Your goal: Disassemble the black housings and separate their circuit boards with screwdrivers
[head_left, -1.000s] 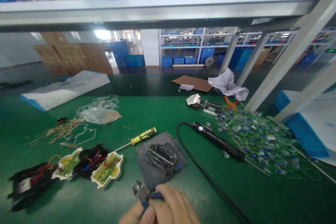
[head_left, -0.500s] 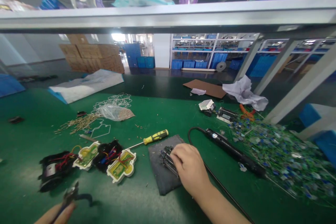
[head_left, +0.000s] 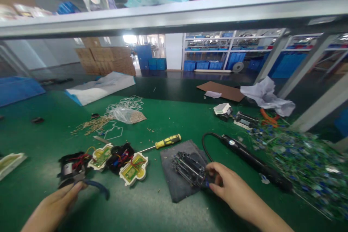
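In my left hand point(head_left: 56, 201) is a pair of cutting pliers point(head_left: 94, 185) with dark blue handles, low over the table's left side. My right hand point(head_left: 228, 188) has its thumb and fingertips around the right end of a black toy chassis point(head_left: 189, 166), where a small blue bit shows. The chassis lies tilted on a dark grey pad point(head_left: 174, 188). A yellow-and-grey screwdriver point(head_left: 168, 140) lies just behind the pad. Left of it are white-rimmed shells with yellow-green boards point(head_left: 134, 168) and a black wired unit point(head_left: 72, 168).
A black electric screwdriver point(head_left: 250, 159) with a cord lies right of the pad, beside a heap of green-and-blue scraps point(head_left: 304, 166). Loose screws point(head_left: 94, 125) and a plastic bag point(head_left: 123, 115) lie back left. A white shelf beam point(head_left: 174, 16) crosses overhead.
My right hand has slid from the top of the chassis to its right end, uncovering it. My left hand has risen with the pliers. The view has turned slightly left.
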### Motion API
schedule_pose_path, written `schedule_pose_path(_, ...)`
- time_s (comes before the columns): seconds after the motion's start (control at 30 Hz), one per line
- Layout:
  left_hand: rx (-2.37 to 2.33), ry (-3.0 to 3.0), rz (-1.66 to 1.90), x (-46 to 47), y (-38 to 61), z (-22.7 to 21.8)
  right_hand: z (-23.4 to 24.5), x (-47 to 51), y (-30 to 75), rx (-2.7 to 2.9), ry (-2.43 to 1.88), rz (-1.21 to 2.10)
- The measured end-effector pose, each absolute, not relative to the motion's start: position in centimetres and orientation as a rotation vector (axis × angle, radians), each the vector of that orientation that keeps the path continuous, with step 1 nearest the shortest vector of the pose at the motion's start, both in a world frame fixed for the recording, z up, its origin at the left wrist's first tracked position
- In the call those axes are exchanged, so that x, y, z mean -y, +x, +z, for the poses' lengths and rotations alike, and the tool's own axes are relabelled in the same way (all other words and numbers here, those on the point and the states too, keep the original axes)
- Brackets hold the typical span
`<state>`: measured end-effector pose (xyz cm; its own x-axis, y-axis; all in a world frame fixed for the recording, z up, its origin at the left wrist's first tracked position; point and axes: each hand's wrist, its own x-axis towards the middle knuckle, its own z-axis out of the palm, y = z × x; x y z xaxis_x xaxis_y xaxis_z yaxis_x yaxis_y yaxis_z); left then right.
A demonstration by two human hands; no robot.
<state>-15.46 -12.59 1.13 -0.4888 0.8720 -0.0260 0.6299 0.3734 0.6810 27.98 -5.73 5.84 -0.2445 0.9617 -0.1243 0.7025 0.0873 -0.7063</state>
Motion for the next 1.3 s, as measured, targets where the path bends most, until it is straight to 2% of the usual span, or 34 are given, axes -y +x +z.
schedule_pose_path(0.13, -2.341, 1.114, 0.673, 11.8, -14.6, 1.8, 4.3, 6.0, 27.5, 2.109, -1.731, 0.908)
schedule_pose_path(0.3, -2.706, 1.405, 0.404, 12.0, -12.5, 2.6, 3.9, 5.5, 26.8, 2.117, -1.758, 0.882)
schedule_pose_path(0.37, -2.765, 1.667, 0.525, 11.8, -9.9, 3.4, 4.0, 5.1, 26.8, 2.118, -1.769, 0.887)
schedule_pose_path(0.47, -2.388, 1.987, 0.887, 10.8, -3.7, 4.5, 4.1, 4.4, 27.0, 2.120, -1.768, 0.925)
schedule_pose_path(0.57, -1.926, 2.174, 0.874, 9.3, 3.6, 5.0, 4.2, 3.9, 27.2, 2.129, -1.745, 0.968)
schedule_pose_path(0.73, -1.797, 2.110, 0.795, 6.9, 11.1, 4.2, 4.2, 4.2, 27.0, 2.123, -1.714, 0.943)
schedule_pose_path(1.17, -1.881, 1.769, 1.354, 6.1, 12.1, 0.8, 1.8, 6.0, 25.4, 1.955, -1.557, 0.627)
schedule_pose_path(1.3, -1.833, 1.442, 1.421, 4.9, 10.8, 0.6, 2.0, 6.4, 24.7, 2.029, -1.403, 0.467)
